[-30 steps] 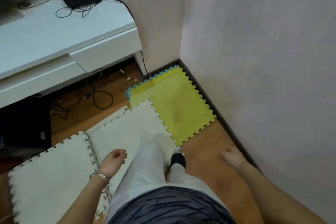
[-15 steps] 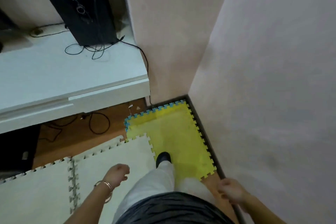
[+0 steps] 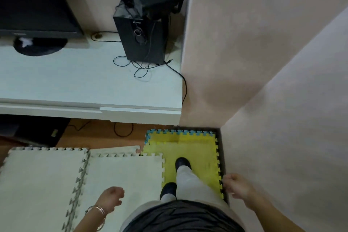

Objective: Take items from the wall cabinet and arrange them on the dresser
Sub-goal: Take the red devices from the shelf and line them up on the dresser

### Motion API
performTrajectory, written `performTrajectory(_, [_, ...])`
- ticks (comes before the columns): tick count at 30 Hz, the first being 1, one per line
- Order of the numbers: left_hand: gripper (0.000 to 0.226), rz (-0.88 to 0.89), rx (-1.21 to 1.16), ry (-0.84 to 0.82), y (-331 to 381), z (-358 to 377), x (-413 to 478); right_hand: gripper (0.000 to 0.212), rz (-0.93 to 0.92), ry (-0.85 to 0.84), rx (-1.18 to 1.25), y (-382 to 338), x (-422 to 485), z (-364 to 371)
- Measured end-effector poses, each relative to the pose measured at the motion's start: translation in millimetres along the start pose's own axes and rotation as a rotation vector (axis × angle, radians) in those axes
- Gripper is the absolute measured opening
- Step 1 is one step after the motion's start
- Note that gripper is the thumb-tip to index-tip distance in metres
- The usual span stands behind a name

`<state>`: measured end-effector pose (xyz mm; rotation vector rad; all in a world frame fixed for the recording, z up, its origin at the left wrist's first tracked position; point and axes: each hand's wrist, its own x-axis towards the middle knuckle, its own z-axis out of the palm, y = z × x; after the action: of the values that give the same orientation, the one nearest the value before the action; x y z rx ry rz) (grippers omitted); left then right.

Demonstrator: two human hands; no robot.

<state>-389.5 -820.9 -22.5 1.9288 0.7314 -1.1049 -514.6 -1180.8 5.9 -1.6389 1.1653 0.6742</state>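
A white dresser (image 3: pixel 79 84) runs across the left and middle of the view, its front edge ahead of my feet. My left hand (image 3: pixel 111 198), with a bracelet at the wrist, hangs low at the bottom centre with fingers curled and nothing in it. My right hand (image 3: pixel 236 185) hangs at the bottom right beside the wall, fingers loosely curled, holding nothing. No wall cabinet or cabinet item shows in this view.
A black speaker (image 3: pixel 145 37) with loose cables stands at the dresser's right end, a dark screen (image 3: pixel 33 0) to its left. Beige walls (image 3: pixel 273 62) close in on the right. White foam mats (image 3: pixel 56 184) and a yellow mat (image 3: pixel 195 149) cover the wooden floor.
I have stepped forward onto the yellow mat and the view has tilted up, bringing the dresser top, speaker and screen into sight. Both hands stay low and hold nothing.
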Motion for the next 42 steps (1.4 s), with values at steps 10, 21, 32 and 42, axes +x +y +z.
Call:
performTrajectory(10, [0.019,-0.028,-0.200,0.061,49,48,-18,0.028,-0.066,-0.098,-0.236,-68,51,-64])
performTrajectory(21, [0.028,-0.011,-0.267,0.136,70,11,-12,0.025,-0.227,-0.101,-0.209,-170,74,-39])
performTrajectory(32, [0.018,0.992,-0.040,0.333,307,-143,-89,0.027,-1.016,0.162,-0.293,-374,-60,-49])
performTrajectory(42, [0.039,2.026,0.013,0.642,487,-204,-320,0.029,-2.100,1.027,-0.360,-539,-289,-115])
